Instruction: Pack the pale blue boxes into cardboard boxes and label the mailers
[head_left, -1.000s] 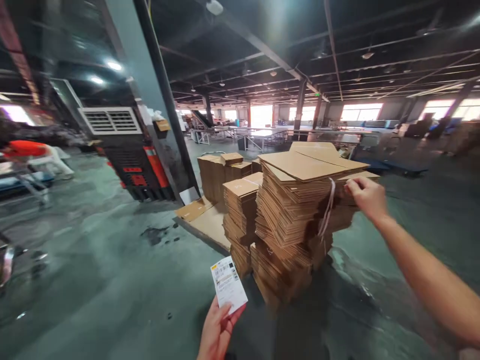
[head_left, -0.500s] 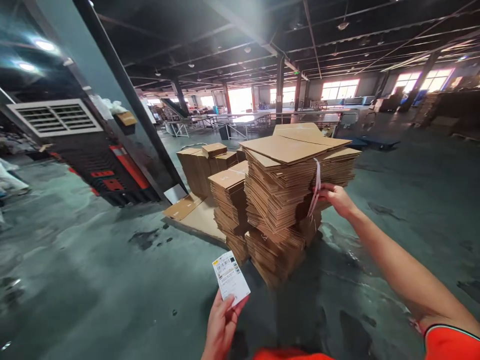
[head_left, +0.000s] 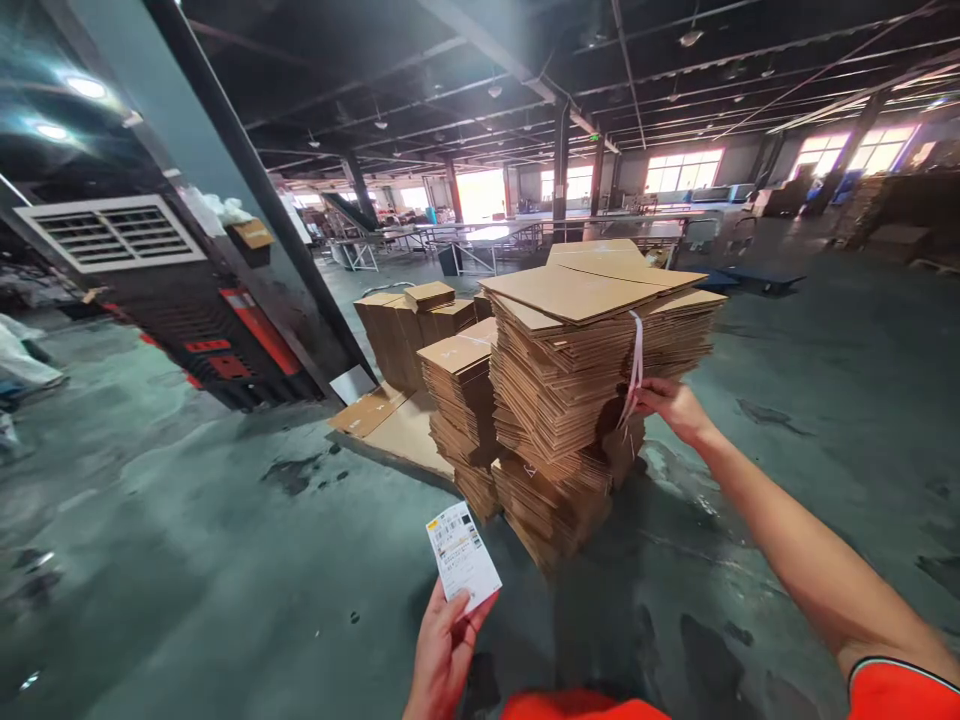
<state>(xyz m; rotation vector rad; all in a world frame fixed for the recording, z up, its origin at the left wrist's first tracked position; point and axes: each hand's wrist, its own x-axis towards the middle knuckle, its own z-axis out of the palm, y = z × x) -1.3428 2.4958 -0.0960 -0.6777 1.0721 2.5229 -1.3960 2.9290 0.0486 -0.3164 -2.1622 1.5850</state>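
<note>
1. While the right arm stretches forward from a red sleeve [head_left: 904, 688], slanting up and inward with the elbow slightly bent, its right hand [head_left: 670, 405] is beside the tall cardboard stack [head_left: 551, 400], well below the top edge.
2. The right hand's fingers are curled inward and drawn together with the thumb, grasping the white strap [head_left: 637, 345].
3. That strap hangs down the stack's side from just under the top edge, between its near and right corners.
4. Lower down, the left hand [head_left: 446, 640] is raised with the wrist below it, well apart from the right one.
5. Its thumb presses the bottom edge of a printed white label [head_left: 463, 555] against the bent fingers behind; the label tilts, face up.
6. Left of the tall stack stands a shorter stack [head_left: 457, 395], by the right edge of a flat cardboard sheet [head_left: 409, 435] on the floor [head_left: 225, 570].
</note>
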